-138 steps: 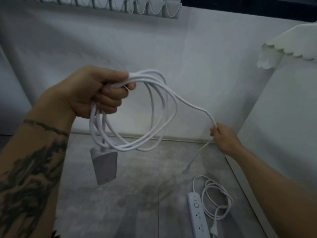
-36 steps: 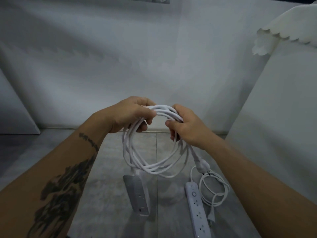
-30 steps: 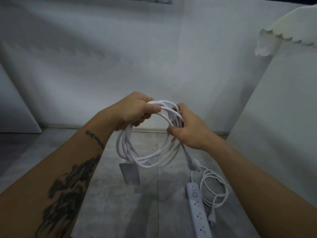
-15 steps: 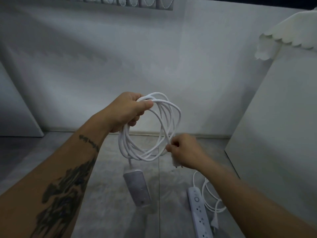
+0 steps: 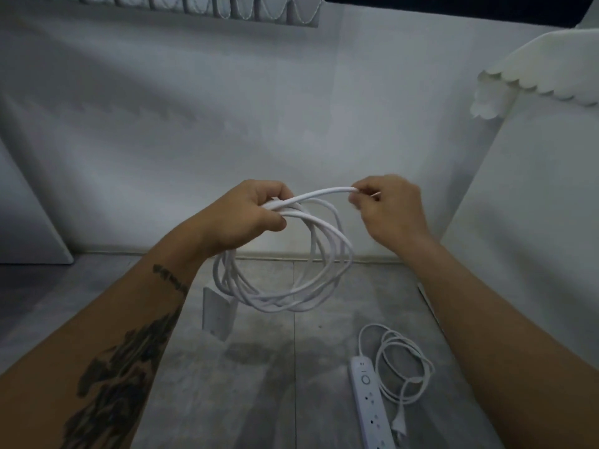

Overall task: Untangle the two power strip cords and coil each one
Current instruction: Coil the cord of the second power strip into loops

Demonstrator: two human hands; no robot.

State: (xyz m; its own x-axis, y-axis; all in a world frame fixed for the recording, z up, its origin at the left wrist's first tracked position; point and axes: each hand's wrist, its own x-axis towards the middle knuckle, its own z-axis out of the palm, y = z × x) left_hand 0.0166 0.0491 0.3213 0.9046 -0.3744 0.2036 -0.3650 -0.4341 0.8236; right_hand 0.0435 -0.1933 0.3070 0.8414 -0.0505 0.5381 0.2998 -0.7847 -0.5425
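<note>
My left hand (image 5: 249,215) grips the top of a white cord coil (image 5: 285,296) held in the air. Its power strip block (image 5: 217,314) hangs below the coil on the left. My right hand (image 5: 385,209) pinches the free end of that cord, stretched level between the two hands; the plug is hidden inside its fingers. On the grey floor at the lower right lies the second power strip (image 5: 371,406) with its own cord (image 5: 405,367) in a loose coil beside it, its plug (image 5: 397,427) near the strip.
A white wall (image 5: 227,124) closes the far side. A white panel (image 5: 534,254) with a scalloped white edge (image 5: 518,89) stands on the right. Another white panel (image 5: 26,222) leans at the left. The grey floor (image 5: 275,384) shows a seam down its middle.
My right hand rose from the coil's lower right to level with my left hand, pulling the cord's end across the top of the coil. The coil stayed in my left hand.
</note>
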